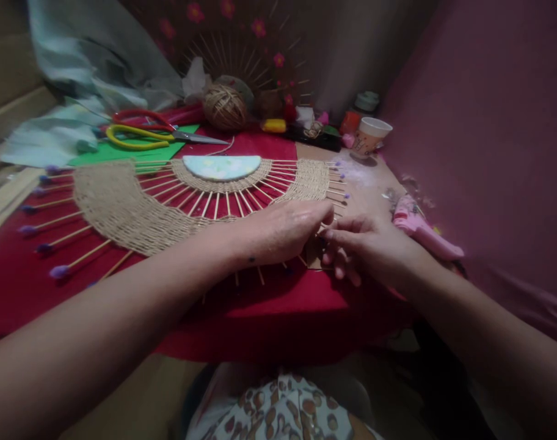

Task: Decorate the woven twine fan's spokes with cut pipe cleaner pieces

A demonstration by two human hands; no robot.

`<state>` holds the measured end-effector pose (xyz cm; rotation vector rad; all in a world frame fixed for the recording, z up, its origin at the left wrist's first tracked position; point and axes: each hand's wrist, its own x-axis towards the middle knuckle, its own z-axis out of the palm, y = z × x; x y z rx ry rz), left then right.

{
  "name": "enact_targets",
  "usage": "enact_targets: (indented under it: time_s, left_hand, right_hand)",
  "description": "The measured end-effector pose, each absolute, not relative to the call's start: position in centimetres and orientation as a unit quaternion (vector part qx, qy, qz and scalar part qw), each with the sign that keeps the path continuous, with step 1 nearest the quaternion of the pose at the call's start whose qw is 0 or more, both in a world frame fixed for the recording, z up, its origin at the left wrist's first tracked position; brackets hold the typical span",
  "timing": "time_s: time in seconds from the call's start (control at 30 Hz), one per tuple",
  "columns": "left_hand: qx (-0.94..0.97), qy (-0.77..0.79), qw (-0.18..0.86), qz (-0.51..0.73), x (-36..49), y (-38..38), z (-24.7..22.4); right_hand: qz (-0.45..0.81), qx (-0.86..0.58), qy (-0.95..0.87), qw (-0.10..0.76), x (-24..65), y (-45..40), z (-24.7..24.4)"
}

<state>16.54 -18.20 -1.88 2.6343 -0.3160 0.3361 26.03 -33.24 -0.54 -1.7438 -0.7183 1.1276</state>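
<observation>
A woven half-round fan [118, 208] of twine and thin sticks lies on the red cloth [260, 318]. Purple and dark blue balls tip many of its sticks, and a pale blue half-disc [221, 167] sits at its centre. My left hand [292, 229] reaches across the fan's lower right part, its fingers closed near the stick ends. Just right of it is my right hand [363, 244], thumb and forefinger pinched together at a stick end; what they pinch is too small to make out. A brown piece [315, 253] lies beneath the hands.
Scissors [145, 134] with red and yellow handles rest on green sheets at the back left. Behind the fan are a twine ball [226, 106] and a yellow item [273, 126]. A paper cup [370, 137] and a pink glue gun [425, 232] stand and lie at the right.
</observation>
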Motion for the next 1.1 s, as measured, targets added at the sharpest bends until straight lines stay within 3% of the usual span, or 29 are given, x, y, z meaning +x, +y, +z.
enact_targets:
  time_s: [0.37, 0.53, 0.67, 0.87, 1.1]
  left_hand:
    - [0.954, -0.096, 0.26, 0.117, 16.6, -18.1, -2.3]
    - [0.958, -0.067, 0.274, 0.041, 16.0, -18.6, -1.2]
    - [0.97, -0.066, 0.231, 0.029, 15.5, -19.1, -0.1]
    - [0.987, -0.071, 0.121, 0.08, 13.7, -17.4, 2.6]
    - [0.992, 0.029, 0.112, 0.054, 11.8, -14.2, 3.9]
  right_hand:
    - [0.435, -0.737, -0.293, 0.428, 25.9, -33.1, -0.7]
    - [0.448, -0.732, -0.318, 0.403, 25.8, -33.1, -0.6]
    - [0.454, -0.721, -0.316, 0.417, 26.0, -33.2, -0.5]
    - [0.384, -0.733, -0.335, 0.451, 26.4, -33.3, 1.5]
    - [0.225, -0.691, -0.473, 0.499, 25.4, -29.7, 1.9]
